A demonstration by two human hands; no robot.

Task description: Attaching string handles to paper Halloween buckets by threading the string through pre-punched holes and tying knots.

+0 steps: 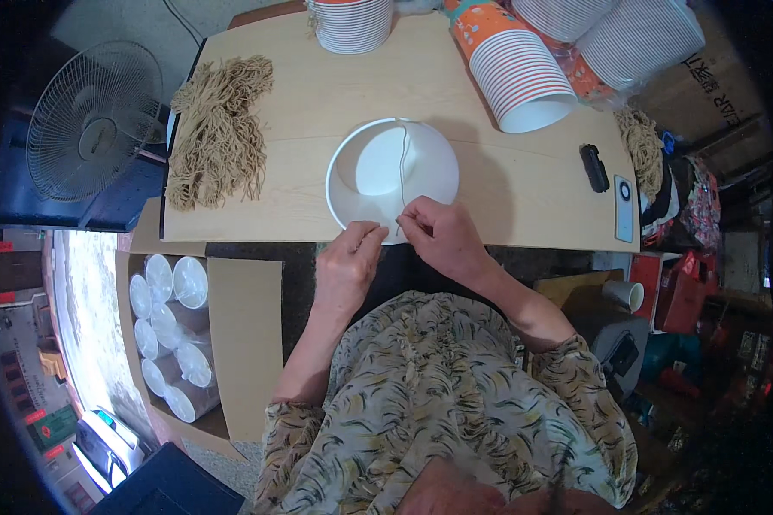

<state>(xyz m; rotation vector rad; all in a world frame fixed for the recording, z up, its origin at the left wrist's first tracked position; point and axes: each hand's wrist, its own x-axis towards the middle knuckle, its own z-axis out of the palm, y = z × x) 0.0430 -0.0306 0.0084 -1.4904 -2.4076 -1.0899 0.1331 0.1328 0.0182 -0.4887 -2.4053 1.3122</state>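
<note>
A round white paper bucket (345, 176) stands at the near edge of the table, its open top toward me. A thin twisted cord (403, 163) runs from its far rim across the opening to the near rim. My right hand (451, 240) pinches the near end of this cord between thumb and forefinger, just above the rim. My left hand (345, 268) is closed at the near left rim, fingertips over the bucket's edge. What lies right between the left fingertips is partly hidden.
A bundle of tan cords (222, 129) lies on the table's left. Stacked paper buckets (524, 77) lie at the far right, with another stack (352, 26) at the back. A black object (593, 168) sits right. Below left, a carton (245, 335) holds wrapped cups near a fan (94, 124).
</note>
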